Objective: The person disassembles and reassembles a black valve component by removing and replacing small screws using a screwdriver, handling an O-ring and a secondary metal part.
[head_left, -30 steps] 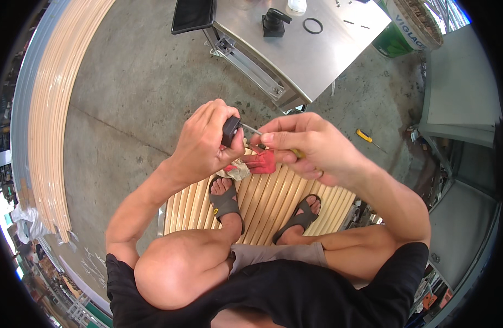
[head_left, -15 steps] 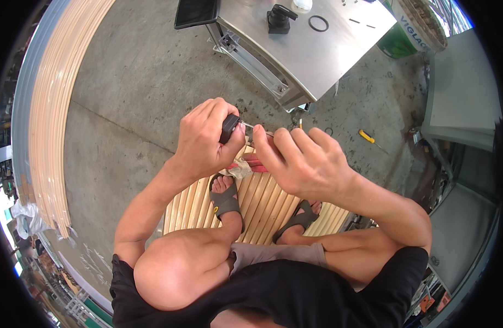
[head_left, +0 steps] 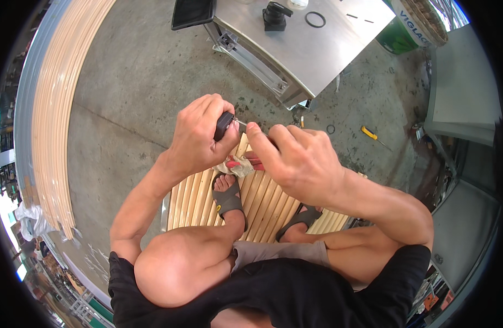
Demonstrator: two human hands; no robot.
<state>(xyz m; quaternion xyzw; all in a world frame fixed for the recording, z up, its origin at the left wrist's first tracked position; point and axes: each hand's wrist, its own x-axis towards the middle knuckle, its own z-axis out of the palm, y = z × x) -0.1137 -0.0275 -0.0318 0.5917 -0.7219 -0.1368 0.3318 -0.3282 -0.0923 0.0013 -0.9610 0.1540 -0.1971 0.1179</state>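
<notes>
In front of me my left hand point(head_left: 198, 134) is closed around a small black blocky part point(head_left: 223, 126), pinched between thumb and fingers. From the right, my right hand point(head_left: 300, 164) grips a thin metal shaft point(head_left: 240, 122). Its tip meets the end of the black part. The rest of the shaft, and any handle on it, is hidden inside my right fingers. Below both hands, a crumpled pale cloth point(head_left: 239, 167) lies beside something red on the wooden slats point(head_left: 265, 210).
A metal-topped table point(head_left: 328, 60) stands ahead, carrying a black fitting point(head_left: 274, 19), a black ring point(head_left: 315, 19) and a dark tray-like object point(head_left: 192, 13). Right of it are a green bucket point(head_left: 396, 41) and a yellow-handled screwdriver point(head_left: 369, 132) on the floor. Long pale strips point(head_left: 54, 126) run along the left.
Both hands have shifted slightly left, with the black part and shaft still held end to end. My view has moved a little as well.
</notes>
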